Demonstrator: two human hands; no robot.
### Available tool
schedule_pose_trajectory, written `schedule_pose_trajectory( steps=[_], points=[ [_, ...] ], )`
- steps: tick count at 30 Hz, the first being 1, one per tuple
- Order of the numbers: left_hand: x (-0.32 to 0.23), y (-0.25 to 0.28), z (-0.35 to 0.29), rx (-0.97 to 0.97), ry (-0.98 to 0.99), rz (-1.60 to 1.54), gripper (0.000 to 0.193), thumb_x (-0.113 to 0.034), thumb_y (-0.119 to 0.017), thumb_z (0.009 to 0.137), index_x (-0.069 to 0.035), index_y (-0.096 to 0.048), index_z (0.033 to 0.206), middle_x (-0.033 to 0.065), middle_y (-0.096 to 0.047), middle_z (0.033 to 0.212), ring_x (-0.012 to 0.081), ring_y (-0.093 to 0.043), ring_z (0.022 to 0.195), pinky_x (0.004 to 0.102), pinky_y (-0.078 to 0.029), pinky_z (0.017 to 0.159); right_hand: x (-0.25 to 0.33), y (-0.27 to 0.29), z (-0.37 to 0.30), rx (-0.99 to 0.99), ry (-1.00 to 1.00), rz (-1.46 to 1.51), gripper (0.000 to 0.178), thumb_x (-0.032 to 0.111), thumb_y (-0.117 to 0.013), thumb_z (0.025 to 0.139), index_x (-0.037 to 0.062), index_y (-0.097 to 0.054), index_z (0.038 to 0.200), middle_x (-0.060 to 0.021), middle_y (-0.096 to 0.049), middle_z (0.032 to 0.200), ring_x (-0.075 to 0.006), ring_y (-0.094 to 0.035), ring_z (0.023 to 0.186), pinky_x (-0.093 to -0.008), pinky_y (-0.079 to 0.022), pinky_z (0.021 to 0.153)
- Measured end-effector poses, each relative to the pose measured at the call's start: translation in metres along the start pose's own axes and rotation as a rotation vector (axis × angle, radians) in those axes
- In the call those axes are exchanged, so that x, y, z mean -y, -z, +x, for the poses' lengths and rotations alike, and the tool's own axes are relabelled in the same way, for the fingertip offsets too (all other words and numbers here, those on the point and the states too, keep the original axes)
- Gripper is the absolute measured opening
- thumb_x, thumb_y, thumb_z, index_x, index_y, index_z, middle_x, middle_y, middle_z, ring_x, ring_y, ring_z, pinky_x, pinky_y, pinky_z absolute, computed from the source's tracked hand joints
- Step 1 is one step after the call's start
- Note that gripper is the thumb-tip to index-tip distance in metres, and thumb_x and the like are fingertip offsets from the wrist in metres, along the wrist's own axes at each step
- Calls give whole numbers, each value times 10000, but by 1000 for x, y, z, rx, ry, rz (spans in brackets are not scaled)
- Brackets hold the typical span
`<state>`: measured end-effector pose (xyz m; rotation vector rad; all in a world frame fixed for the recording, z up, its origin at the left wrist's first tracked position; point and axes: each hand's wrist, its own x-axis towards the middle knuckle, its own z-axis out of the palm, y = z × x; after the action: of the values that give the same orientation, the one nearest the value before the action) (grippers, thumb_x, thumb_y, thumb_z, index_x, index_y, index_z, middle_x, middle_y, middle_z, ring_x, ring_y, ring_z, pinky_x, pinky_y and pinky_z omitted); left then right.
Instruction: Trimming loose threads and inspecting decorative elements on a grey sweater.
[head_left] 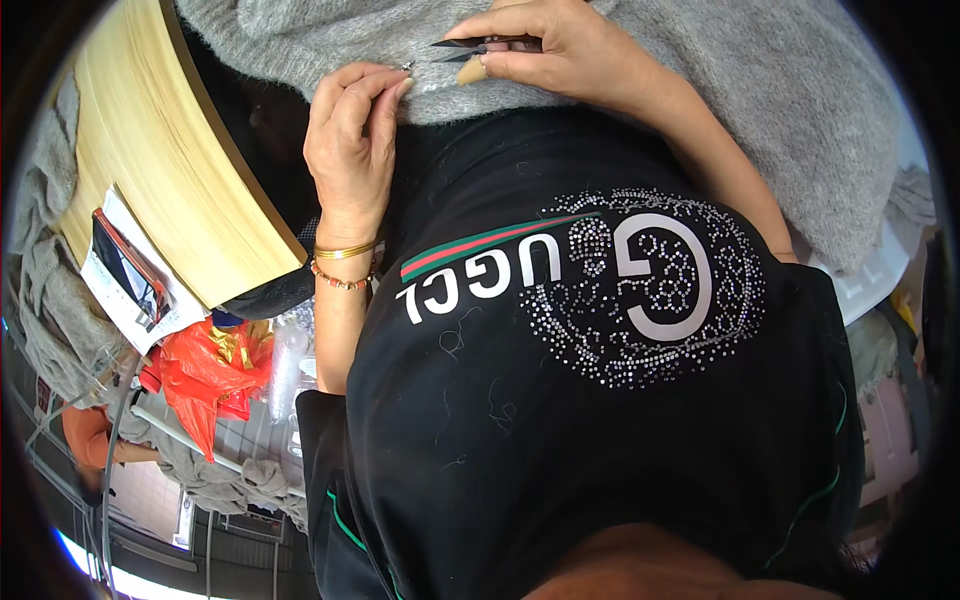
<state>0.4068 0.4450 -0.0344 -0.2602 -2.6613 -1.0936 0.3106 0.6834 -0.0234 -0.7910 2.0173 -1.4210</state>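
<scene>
A fuzzy grey knitted garment (330, 40) spreads across my lap at the top of the view. Over it, my right hand (575, 55) grips a pair of dark thread snips (500, 44), blades pointing left toward my other hand. A tan finger cot (472, 70) covers one fingertip of that hand. My left hand (350, 130) is closed in a pinch at the garment's near edge, left of the snips. A tiny shiny bit shows at its fingertips; what it is, I cannot make out. The blade tips are a short way apart from these fingers.
Left of me stands a pale wooden table (150, 130) with a phone (130, 265) on white papers (180, 310). Below are a red plastic bag (205, 370) and more grey knits (60, 320). Another person's orange sleeve (88, 437) shows lower left. A white plastic bin (870, 285) is at right.
</scene>
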Motion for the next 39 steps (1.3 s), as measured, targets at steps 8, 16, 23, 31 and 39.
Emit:
schedule_pose_trajectory(
  steps=[8, 16, 23, 31, 39],
  points=[
    [-4, 2, -5, -68, -3, 56, 136, -22, -784, 862, -44, -722, 980, 88, -696, 1000, 240, -691, 880, 314, -559, 753, 4, -4, 12, 42, 155, -316, 345, 296, -733, 906, 27, -724, 1123, -200, -697, 928, -396, -685, 874, -448, -534, 763],
    [4, 4, -8, -96, 4, 86, 131, -24, -785, 858, -49, -707, 961, 89, -698, 955, 254, -689, 843, 327, -552, 735, 21, -4, 18, 109, 161, -383, 295, 282, -698, 924, 53, -718, 1108, -176, -693, 978, -384, -681, 927, -464, -535, 803],
    [4, 5, -11, -108, 14, 20, 115, -11, -769, 874, -36, -698, 961, 89, -704, 961, 246, -691, 844, 322, -553, 735, 19, -8, 17, 124, 105, -414, 283, 281, -699, 923, 47, -725, 1079, -176, -697, 967, -386, -682, 922, -469, -536, 811],
    [-5, 5, -16, -128, 49, -78, 100, -15, -758, 876, -39, -693, 947, 79, -717, 956, 254, -687, 888, 336, -532, 797, 15, -15, 17, 72, 122, -367, 269, 244, -695, 918, 24, -726, 1070, -194, -691, 939, -388, -683, 911, -469, -535, 809],
    [-15, 5, -16, -87, 46, -60, 92, -39, -754, 870, -68, -690, 928, 42, -729, 924, 241, -686, 906, 368, -504, 893, 7, -17, 15, 22, 97, -211, 341, 223, -726, 888, -27, -736, 1119, -232, -722, 965, -395, -707, 873, -431, -550, 775]
  ],
)
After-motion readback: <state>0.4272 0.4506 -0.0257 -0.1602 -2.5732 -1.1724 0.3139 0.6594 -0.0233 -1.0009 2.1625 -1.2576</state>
